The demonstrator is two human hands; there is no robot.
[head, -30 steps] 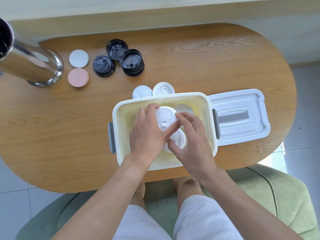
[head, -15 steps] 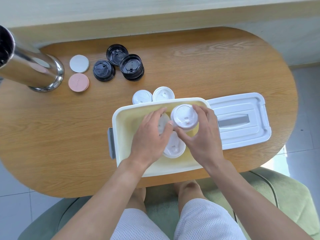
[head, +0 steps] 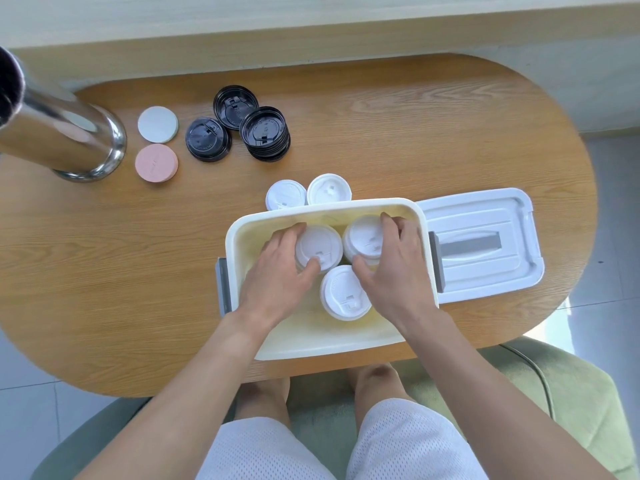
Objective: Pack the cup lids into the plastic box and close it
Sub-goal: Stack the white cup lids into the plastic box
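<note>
Oval wooden table (head: 381,126) beneath everything, running well past the fingers on every side. Cream plastic box (head: 242,233) open on its near edge, walls ringing both sets of fingers. White box lid (head: 485,278) flat on the wood just right of the right fingers, beyond the box's grey latch. Steel cylinder (head: 79,140) far off to the left of the left fingers, tilted in the wide lens.

Left hand (head: 277,282) inside the box, fingers curled round a stack of white cup lids (head: 320,245), thumb tip pressing its near rim. Right hand (head: 398,271) likewise inside, fingers arched over and gripping a second white stack (head: 363,237), fingertips at the stack's far edge close to the back wall. Two held stacks touching or nearly so, side by side. Third white stack (head: 341,294) loose on the box floor, between the two thumbs and just nearer than both.

Two more white lids (head: 329,190) outside, just past the back wall, beyond the fingertips. Black lids (head: 265,133), one short stack and two single, farther out and left of the left fingers. White coaster (head: 157,124) and pink coaster (head: 156,163) farther left again, next to the cylinder.
</note>
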